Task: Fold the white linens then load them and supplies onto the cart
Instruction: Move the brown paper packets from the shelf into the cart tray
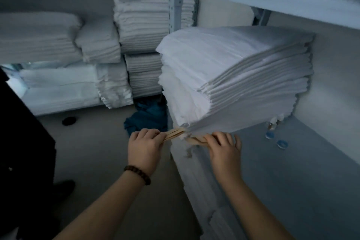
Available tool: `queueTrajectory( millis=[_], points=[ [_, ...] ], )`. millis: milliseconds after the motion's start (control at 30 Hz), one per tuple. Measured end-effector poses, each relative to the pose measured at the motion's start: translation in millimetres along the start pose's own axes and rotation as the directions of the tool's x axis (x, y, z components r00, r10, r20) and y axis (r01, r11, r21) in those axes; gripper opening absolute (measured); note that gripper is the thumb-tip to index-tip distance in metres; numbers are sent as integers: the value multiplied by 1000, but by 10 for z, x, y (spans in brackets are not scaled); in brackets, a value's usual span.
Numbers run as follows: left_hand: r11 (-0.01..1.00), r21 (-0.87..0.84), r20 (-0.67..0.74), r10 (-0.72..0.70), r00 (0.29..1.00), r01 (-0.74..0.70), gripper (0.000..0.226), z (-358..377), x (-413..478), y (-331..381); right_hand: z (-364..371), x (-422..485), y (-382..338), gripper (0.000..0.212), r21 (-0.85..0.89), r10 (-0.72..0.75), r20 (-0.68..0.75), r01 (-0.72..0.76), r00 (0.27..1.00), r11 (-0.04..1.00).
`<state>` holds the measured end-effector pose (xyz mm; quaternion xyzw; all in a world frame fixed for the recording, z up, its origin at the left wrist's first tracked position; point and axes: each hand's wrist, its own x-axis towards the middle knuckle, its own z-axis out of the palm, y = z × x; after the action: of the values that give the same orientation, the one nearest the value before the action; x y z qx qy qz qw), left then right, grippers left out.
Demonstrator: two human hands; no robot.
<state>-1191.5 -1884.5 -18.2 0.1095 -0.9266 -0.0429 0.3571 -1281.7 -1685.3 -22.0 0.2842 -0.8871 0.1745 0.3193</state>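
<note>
A tall stack of folded white linens (pixel 233 76) sits on a pale blue shelf (pixel 292 171) at the right. At the stack's lower front corner, thin tan strips (pixel 175 134) stick out from under the linens. My left hand (pixel 143 147), a bead bracelet on its wrist, pinches the left end of these strips. My right hand (pixel 224 147) grips another tan piece (pixel 194 140) right beside it, at the shelf's front edge, with the outer fingers spread on the shelf.
More stacks of white towels and linens (pixel 140 19) fill the shelves behind and to the left. A dark teal cloth (pixel 148 117) lies on the floor. Two small bottles (pixel 274 122) and two blue caps (pixel 276 139) stand on the shelf. A dark shape (pixel 23 152) is at left.
</note>
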Motion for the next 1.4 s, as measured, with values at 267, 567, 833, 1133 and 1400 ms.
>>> queueTrajectory(
  millis=[267,567,833,1133,1400],
  points=[
    [945,211,-133,-225,965,249,18,-869,-611,-194,-84,10,-878,43,236,-259,20,247,966,940],
    [767,438,-291,-372,881,469,8,-1866,-1259,-592,-284,-5,-2006,37,496,-488,-54,448,871,744],
    [589,535,-497,-360,789,606,9,-2814,-1500,-858,-595,112,-3098,41,663,-641,-182,575,746,480],
    [314,635,-608,-361,708,706,12,-3910,-2005,-1184,-948,-11,-4534,38,761,-667,-419,639,615,111],
    [142,619,-695,-358,623,772,14,-4602,-2335,-1520,-1094,-87,-5564,48,744,-630,-577,652,520,-144]
  ],
)
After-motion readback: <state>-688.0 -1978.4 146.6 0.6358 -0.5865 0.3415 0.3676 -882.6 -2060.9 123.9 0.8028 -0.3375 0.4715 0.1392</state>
